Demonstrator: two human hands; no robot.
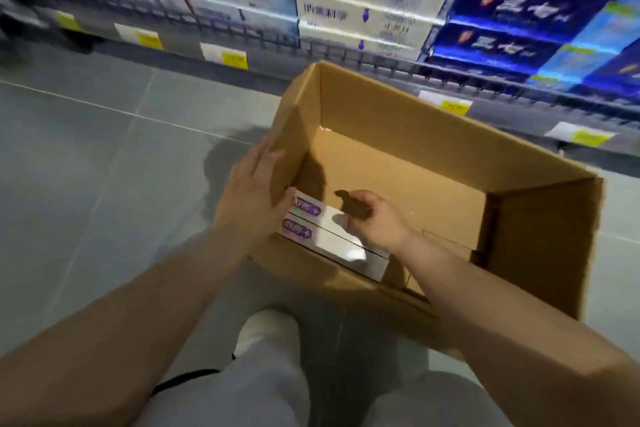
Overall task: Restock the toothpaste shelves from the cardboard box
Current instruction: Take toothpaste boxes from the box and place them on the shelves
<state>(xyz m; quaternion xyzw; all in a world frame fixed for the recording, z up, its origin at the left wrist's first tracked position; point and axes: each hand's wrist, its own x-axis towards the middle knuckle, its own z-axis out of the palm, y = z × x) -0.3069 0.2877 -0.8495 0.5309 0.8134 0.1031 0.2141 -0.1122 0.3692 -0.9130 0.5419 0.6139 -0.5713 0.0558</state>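
Observation:
An open cardboard box (pixel 398 121) sits on the floor in front of the shelf. In its near left corner lie two white toothpaste cartons (pixel 332 239) with purple ends, side by side. My left hand (pixel 249 204) holds the box's left wall, fingers spread on the outside and the thumb by the cartons' purple end. Inside the box, my right hand (pixel 375 215) hovers over the cartons with its fingers curled; whether it touches them I cannot tell. The rest of the box bottom is bare.
A low shelf (pixel 346 55) runs behind the box, stacked with white toothpaste cartons (pixel 360 7) and blue ones (pixel 512 28) to the right. Yellow price tags (pixel 235 57) line its front rail. Grey tiled floor (pixel 104 156) spreads to the left. My knees are at the bottom.

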